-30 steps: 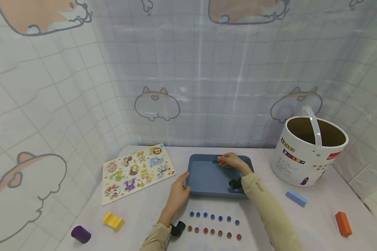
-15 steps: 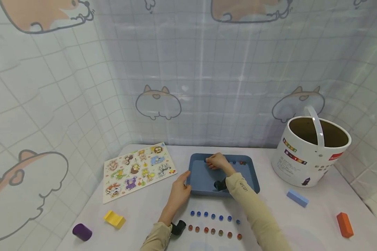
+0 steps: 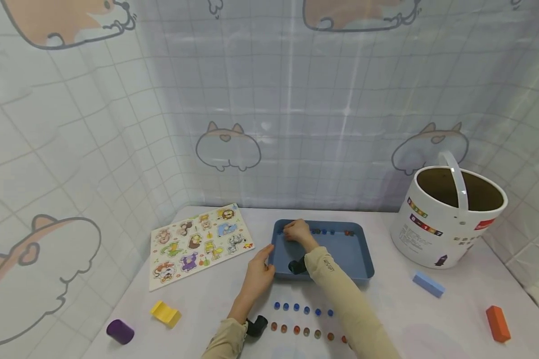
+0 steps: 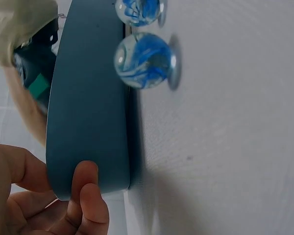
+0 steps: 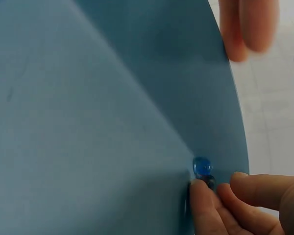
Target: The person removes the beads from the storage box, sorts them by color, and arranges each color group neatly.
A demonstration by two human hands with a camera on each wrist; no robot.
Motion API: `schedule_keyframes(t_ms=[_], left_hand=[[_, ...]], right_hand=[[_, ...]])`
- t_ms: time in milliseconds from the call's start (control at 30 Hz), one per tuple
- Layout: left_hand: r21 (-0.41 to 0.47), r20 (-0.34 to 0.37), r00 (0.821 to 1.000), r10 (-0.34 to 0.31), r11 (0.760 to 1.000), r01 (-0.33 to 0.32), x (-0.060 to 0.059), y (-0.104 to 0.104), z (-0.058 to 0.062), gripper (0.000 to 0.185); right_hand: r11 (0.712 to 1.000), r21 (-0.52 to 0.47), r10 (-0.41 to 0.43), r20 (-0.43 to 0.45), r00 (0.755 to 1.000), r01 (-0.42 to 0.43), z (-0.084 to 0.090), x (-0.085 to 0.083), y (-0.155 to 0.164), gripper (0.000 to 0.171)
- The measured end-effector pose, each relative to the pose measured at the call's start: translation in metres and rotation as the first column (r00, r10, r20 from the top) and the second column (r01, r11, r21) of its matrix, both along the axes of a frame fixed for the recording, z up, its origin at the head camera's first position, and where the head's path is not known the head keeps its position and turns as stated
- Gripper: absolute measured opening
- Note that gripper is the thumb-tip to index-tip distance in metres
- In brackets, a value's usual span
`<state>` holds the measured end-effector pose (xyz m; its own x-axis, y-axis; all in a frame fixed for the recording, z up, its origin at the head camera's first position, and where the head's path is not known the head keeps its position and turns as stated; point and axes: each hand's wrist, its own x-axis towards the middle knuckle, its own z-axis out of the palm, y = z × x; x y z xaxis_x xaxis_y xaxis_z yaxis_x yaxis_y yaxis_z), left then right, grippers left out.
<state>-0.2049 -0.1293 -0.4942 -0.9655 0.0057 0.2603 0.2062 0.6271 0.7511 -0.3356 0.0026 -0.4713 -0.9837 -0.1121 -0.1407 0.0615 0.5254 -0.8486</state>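
Observation:
At the left side of a blue-grey tray (image 3: 352,257), my left hand (image 3: 257,276) grips the near corner. The left wrist view shows its fingers (image 4: 85,183) curled against the outer wall. My right hand (image 3: 299,232) reaches over the tray to its far left corner. There its fingertips (image 5: 201,193) pinch a dark marble (image 5: 209,182), partly hidden by them, against the wall. A blue marble (image 5: 202,166) sits just beyond. Several marbles (image 3: 324,232) line the far wall to the right, including reddish ones (image 3: 349,233).
In front of the tray lie a row of blue marbles (image 3: 307,309) and a row of reddish-brown ones (image 3: 296,329). An animal puzzle board (image 3: 194,255), yellow block (image 3: 165,314) and purple cylinder (image 3: 120,331) are left; a white bucket (image 3: 431,239), blue block (image 3: 428,284) and orange block (image 3: 498,324) right.
My right hand has slid left along the tray's far wall into the left corner, uncovering marbles behind it. My left hand has kept its hold on the tray.

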Motion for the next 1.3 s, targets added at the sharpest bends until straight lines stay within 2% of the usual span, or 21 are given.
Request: schedule_keyframes(t_ms=[233,300,400,533,667,800,900,1033,1167,1300], left_hand=[[-0.010,-0.040,0.999,-0.015,1.000,0.015,-0.002,0.002,-0.004,0.057],[-0.017,-0.049,0.999,-0.019,1.000,0.018,-0.001,0.002,-0.004,0.057],[-0.005,-0.034,0.999,-0.020,1.000,0.020,-0.001,0.002,-0.004,0.057],[-0.008,-0.031,0.999,-0.027,1.000,0.027,0.000,0.002,-0.005,0.057],[-0.018,-0.039,0.999,-0.018,1.000,0.017,-0.001,0.002,-0.005,0.057],[-0.012,-0.022,1.000,-0.005,1.000,0.005,-0.001,0.000,-0.003,0.057],[-0.013,-0.011,1.000,-0.009,1.000,0.009,-0.001,0.001,-0.002,0.057],[-0.009,-0.010,1.000,-0.001,1.000,0.001,-0.001,0.000,0.000,0.057],[-0.005,-0.015,1.000,0.002,1.000,-0.002,-0.002,0.000,-0.001,0.057],[0.004,-0.009,1.000,0.001,1.000,-0.001,-0.002,0.001,-0.003,0.057]], right_hand=[[0.999,-0.029,-0.034,0.028,0.999,0.034,0.000,0.007,-0.012,0.026],[0.999,-0.001,-0.040,0.020,0.999,0.040,-0.002,0.009,-0.013,0.024],[0.999,-0.009,-0.032,0.046,0.998,0.032,-0.004,0.009,-0.011,0.022],[0.989,-0.150,0.007,0.111,0.994,0.009,-0.005,0.008,-0.008,0.024],[0.952,-0.300,0.101,0.133,0.986,-0.057,0.004,0.004,0.002,0.028],[0.905,-0.398,0.205,0.099,0.974,-0.150,0.019,0.001,0.022,0.033],[0.877,-0.432,0.256,0.053,0.965,-0.209,0.030,0.005,0.046,0.037],[0.856,-0.429,0.313,-0.009,0.950,-0.287,0.043,0.017,0.078,0.041],[0.838,-0.439,0.348,-0.030,0.937,-0.326,0.050,0.029,0.107,0.042],[0.841,-0.411,0.368,-0.040,0.929,-0.351,0.048,0.043,0.132,0.043]])
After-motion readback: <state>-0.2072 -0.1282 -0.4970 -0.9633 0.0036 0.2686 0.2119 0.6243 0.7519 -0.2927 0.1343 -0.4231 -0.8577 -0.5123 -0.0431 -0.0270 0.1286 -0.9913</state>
